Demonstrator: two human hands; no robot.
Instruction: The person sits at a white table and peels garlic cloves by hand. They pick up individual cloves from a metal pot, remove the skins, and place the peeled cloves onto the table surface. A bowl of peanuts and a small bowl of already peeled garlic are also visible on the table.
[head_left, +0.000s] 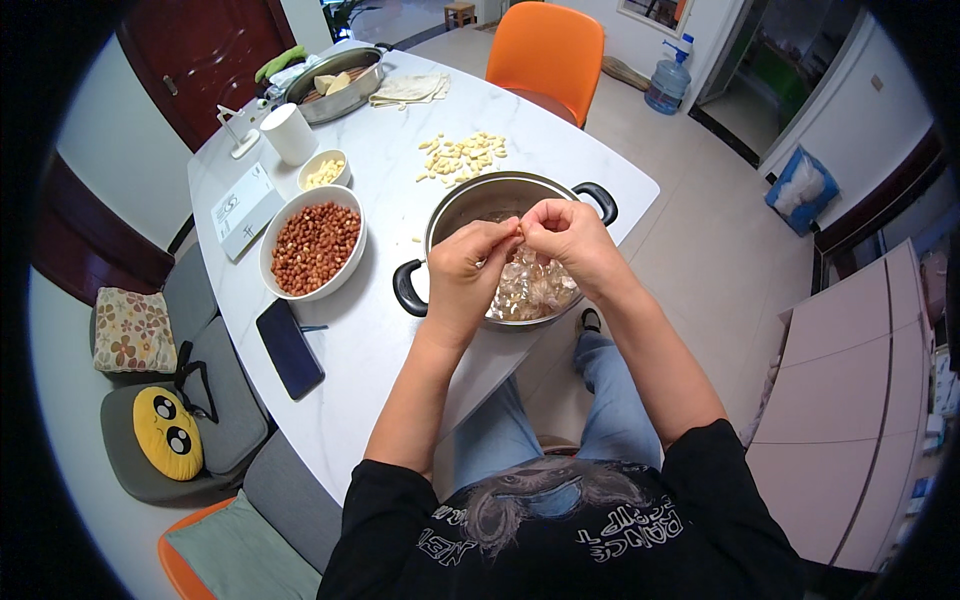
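Note:
Over a steel pot (450, 206) with black handles, my left hand (474, 262) and my right hand (566, 238) meet at the fingertips, pinching a small piece that the fingers mostly hide; its kind is unclear. Inside the pot lies a heap of thin, shiny, translucent brownish pieces (529, 289). Behind the pot, pale peeled garlic cloves or similar kernels (461, 156) are scattered on the white marbled table (397, 360). To the left stand a white bowl (358, 259) of reddish-brown peanuts (315, 247) and a smaller white bowl (306, 180) of pale kernels.
A dark phone (290, 349) lies near the table's left edge. Behind it are a white box (246, 210), a white cup (289, 135), a large oval metal pan (322, 112) with pale chunks and a folded cloth (410, 89). An orange chair (547, 52) stands beyond the far edge.

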